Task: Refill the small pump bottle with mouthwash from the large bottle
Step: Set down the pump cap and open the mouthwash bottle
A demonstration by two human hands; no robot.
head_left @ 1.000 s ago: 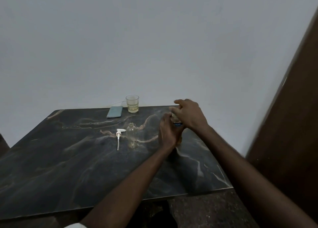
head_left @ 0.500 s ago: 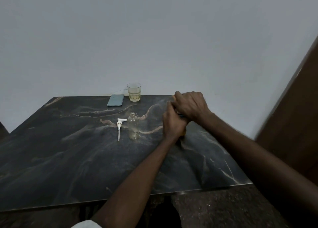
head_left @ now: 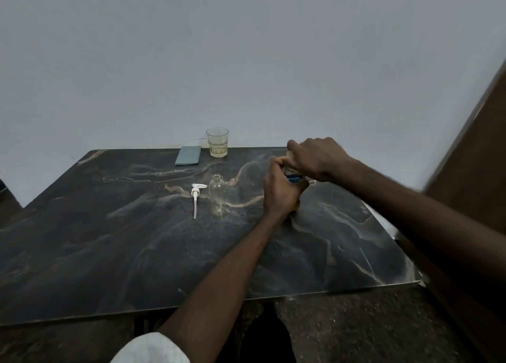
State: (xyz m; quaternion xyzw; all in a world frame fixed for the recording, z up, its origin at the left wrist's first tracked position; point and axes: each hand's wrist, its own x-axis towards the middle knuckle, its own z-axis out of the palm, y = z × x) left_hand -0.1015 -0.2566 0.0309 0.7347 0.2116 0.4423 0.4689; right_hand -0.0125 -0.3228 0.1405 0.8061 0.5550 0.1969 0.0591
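- Done: the small pump bottle (head_left: 218,195) stands upright, open and apparently empty, on the table (head_left: 109,239). Its pump (head_left: 196,195) lies just beside it.
- In hand: the left hand (head_left: 280,193) curls its fingers round the large bottle (head_left: 295,178), to the right. The right hand (head_left: 315,158) grips its top, fingers curled.
- Outstanding, by judgement: uncapping, pouring, refitting the pump.

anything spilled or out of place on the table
No spill shows. The pump lies flat on the table beside the upright, uncapped small bottle, as a refill needs. The left hand and right hand grip the large bottle.
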